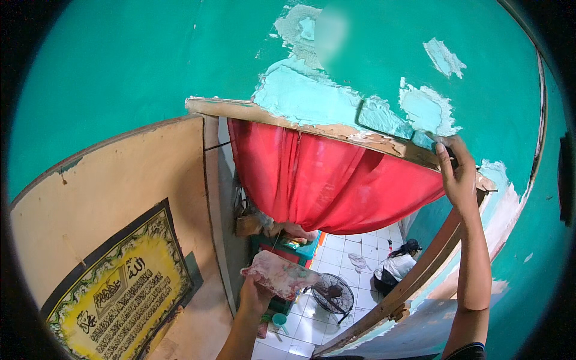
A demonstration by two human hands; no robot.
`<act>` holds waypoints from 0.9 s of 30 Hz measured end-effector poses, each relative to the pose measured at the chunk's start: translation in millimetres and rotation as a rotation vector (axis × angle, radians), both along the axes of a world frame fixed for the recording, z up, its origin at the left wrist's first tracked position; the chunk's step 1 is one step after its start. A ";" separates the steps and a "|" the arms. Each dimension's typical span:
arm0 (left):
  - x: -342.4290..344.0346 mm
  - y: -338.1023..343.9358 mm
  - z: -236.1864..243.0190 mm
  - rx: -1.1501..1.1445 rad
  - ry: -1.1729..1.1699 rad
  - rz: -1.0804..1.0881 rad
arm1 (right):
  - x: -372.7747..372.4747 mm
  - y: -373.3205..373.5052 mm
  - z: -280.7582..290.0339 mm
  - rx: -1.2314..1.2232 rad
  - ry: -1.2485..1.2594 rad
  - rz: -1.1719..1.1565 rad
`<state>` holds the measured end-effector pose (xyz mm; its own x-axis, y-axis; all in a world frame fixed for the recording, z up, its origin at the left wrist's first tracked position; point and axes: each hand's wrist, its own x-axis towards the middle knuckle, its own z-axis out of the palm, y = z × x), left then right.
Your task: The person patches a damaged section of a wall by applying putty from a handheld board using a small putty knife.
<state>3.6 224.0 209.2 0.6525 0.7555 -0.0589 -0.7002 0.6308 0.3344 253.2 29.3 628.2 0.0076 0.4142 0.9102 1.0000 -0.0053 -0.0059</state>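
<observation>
My right hand (461, 171) is raised to the top of the door frame. It grips a putty knife (423, 140) whose blade is coated in light turquoise putty and lies against the wall just above the wooden lintel (384, 141). A broad band of fresh putty (306, 96) covers the wall to the left of the blade. Lower down, my left hand (255, 295) holds a flat rectangular board (282, 273), reddish and smeared with whitish residue. My left fingers are partly hidden beneath the board.
A red curtain (336, 180) hangs under the lintel. Rough patches (444, 58) mark the green wall. Through the doorway are a standing fan (333, 294), a black-and-white bundle (399, 264) and tiled floor (339, 247). A yellow framed poster (129, 294) hangs on the left partition.
</observation>
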 end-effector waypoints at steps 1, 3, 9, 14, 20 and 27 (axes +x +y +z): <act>-0.4 -0.6 1.9 0.008 0.008 0.016 | -7.1 3.3 0.4 0.007 -0.003 0.019; -4.5 -1.9 1.2 0.009 0.018 0.052 | -33.4 22.8 4.3 0.000 -0.112 0.069; -5.3 -5.0 -2.5 0.009 -0.012 0.025 | -84.0 82.3 15.5 -0.030 -0.235 0.154; -9.6 -10.6 5.1 -0.015 0.003 0.053 | -108.4 123.7 23.8 -0.015 -0.340 0.174; -15.5 -7.5 3.8 -0.038 0.014 0.073 | -110.0 136.3 21.1 -0.074 -0.372 0.106; -6.8 -3.2 -5.4 -0.030 -0.016 0.039 | -104.1 110.0 12.1 -0.062 -0.351 -0.017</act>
